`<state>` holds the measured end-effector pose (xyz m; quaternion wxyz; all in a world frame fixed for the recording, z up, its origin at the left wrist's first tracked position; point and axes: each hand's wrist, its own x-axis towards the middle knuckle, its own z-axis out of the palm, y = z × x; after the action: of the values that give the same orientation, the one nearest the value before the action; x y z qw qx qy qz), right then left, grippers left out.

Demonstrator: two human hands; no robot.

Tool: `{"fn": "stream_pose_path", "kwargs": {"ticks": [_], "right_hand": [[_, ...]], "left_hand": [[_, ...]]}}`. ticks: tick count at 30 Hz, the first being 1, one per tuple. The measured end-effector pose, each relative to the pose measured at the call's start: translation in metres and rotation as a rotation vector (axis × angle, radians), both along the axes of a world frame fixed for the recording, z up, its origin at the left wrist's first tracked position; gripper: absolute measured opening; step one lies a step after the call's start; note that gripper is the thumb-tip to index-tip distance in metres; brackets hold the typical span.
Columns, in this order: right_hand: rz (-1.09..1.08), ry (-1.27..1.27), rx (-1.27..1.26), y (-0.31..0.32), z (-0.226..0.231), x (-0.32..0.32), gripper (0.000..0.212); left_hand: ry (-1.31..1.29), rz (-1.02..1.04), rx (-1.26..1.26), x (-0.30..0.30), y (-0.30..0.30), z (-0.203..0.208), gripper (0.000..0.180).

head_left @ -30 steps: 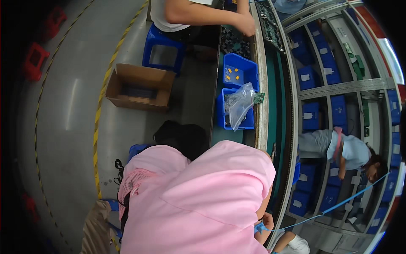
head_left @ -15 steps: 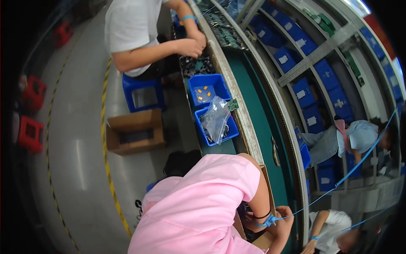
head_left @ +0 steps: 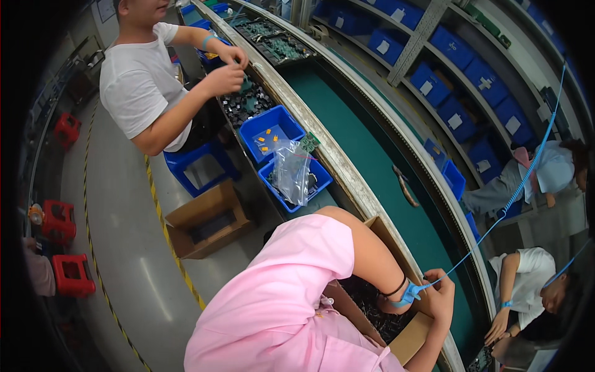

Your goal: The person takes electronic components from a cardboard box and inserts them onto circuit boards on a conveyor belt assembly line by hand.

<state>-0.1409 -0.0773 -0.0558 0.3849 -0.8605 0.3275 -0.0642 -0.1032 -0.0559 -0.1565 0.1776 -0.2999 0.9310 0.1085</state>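
Note:
My left arm, in a pink sleeve with a dark band and a blue wrist strap (head_left: 407, 293), reaches down into an open cardboard box (head_left: 416, 338). My left hand (head_left: 390, 305) is low inside it, against many small black parts (head_left: 365, 296). Its fingers are hidden behind the wrist and box wall. At the box's right rim is my right hand (head_left: 441, 296), fingers bent over the edge close to the strap. From the strap a blue coiled cord (head_left: 511, 201) runs up to the right, passing these fingers.
Two blue bins (head_left: 248, 133) stand beyond the box, one with orange pieces, one under a clear plastic bag (head_left: 292, 177). A green conveyor belt (head_left: 365, 146) runs alongside. A co-worker (head_left: 145, 87) in white sits further up the bench. An empty-looking cardboard carton (head_left: 204, 223) is on the floor.
The whole view has turned and shifted, showing more of the box's inside. My right hand has moved slightly away from the strap. The co-worker's hands are raised and a little further apart.

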Motion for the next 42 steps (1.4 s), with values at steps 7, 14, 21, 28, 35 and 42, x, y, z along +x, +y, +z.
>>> {"fn": "stream_pose_path", "kwargs": {"ticks": [7,14,21,28,35,42], "right_hand": [[-0.043,0.023,0.046,-0.002,-0.004,-0.004,0.018],[-0.089,0.046,0.109,0.002,-0.003,-0.002,0.019],[-0.092,0.072,0.145,-0.008,-0.01,-0.006,0.02],[-0.067,0.082,0.191,-0.002,-0.006,0.003,0.02],[-0.022,0.059,0.241,-0.029,-0.028,-0.018,0.02],[0.018,0.091,0.06,-0.02,-0.027,-0.015,0.02]], "left_hand": [[-0.107,0.263,-0.066,0.0,0.013,0.009,0.018],[-0.2,0.532,-0.102,-0.015,-0.006,0.029,0.016],[-0.318,0.775,-0.107,-0.015,-0.005,0.036,0.015],[-0.463,1.023,-0.112,-0.054,-0.039,0.051,0.014],[-0.562,1.133,-0.112,-0.033,-0.041,0.069,0.013],[-0.648,1.09,-0.134,-0.022,-0.017,0.081,0.016]]}}
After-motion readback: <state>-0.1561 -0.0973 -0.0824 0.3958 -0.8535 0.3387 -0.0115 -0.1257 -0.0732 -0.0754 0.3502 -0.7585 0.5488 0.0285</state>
